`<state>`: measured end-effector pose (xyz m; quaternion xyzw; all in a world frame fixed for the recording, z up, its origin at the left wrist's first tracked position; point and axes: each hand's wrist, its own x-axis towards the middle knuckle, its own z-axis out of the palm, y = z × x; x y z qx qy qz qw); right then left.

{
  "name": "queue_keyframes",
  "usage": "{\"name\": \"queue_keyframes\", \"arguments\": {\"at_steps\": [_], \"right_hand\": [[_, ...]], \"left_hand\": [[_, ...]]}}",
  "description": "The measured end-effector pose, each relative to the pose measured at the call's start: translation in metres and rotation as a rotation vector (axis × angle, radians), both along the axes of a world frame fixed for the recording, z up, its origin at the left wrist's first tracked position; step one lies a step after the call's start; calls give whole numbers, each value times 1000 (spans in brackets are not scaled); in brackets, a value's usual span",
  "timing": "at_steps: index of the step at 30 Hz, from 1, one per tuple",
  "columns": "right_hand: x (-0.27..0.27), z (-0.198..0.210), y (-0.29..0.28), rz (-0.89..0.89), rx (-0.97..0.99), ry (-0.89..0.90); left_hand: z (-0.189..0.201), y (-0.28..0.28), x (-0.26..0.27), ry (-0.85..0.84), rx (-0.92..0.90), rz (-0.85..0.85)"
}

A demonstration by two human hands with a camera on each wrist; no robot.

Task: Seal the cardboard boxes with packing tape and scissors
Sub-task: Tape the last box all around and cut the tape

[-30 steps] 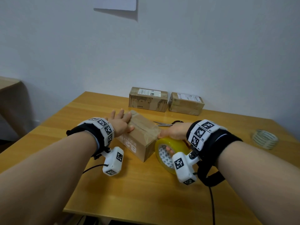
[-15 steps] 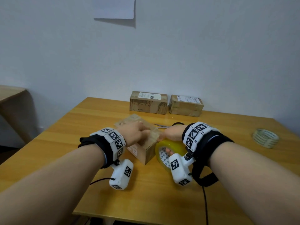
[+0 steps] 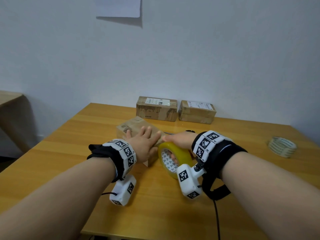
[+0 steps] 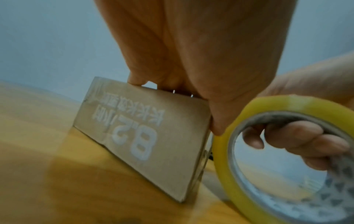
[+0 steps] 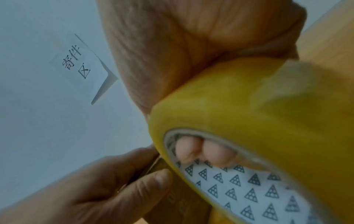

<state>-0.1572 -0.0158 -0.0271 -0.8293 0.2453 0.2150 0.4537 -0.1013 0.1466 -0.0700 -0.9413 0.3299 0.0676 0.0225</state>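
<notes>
A small brown cardboard box (image 3: 131, 125) (image 4: 138, 136) lies on the wooden table (image 3: 86, 135), white print on its near side. My left hand (image 3: 142, 144) (image 4: 191, 53) rests flat on its top with straight fingers, the thumb down along the box's right end. My right hand (image 3: 180, 141) (image 5: 172, 45) grips a yellow tape roll (image 3: 174, 149) (image 4: 222, 159) (image 5: 249, 106) held on edge against that end, fingers through the core and thumb over the top. Only the black handle of the scissors (image 3: 190, 131) shows behind my right hand.
Two taped boxes (image 3: 156, 109) (image 3: 197, 112) stand side by side at the table's back edge by the wall. A second, pale tape roll (image 3: 282, 148) lies at the far right. Another table (image 3: 8, 97) stands to the left. A paper sheet (image 3: 119, 6) hangs on the wall.
My left hand slid from the box's left part toward its right end and now lies flat on top again. The right hand and tape roll stayed against the box.
</notes>
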Motion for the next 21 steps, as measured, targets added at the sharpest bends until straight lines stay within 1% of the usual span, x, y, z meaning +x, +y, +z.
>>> {"name": "queue_keyframes", "arguments": {"at_steps": [3,7,12,16,17,19,21], "right_hand": [[6,1,1,2,21,7],[12,-2,6,21,-4,3],[18,-5,10,50,-33,-8],[15,1,11,194,-196,-3],[12,3,11,200,-184,-2],[9,3,8,149,-46,-22],[8,2,6,121,31,-44]], "left_hand": [[-1,1,6,23,-29,3],[-1,1,12,37,-49,7],[2,4,19,82,-65,-42],[3,4,26,182,-135,-75],[3,3,27,188,-152,-73],[3,3,28,198,-186,-68],[2,2,30,202,-222,-68]]}}
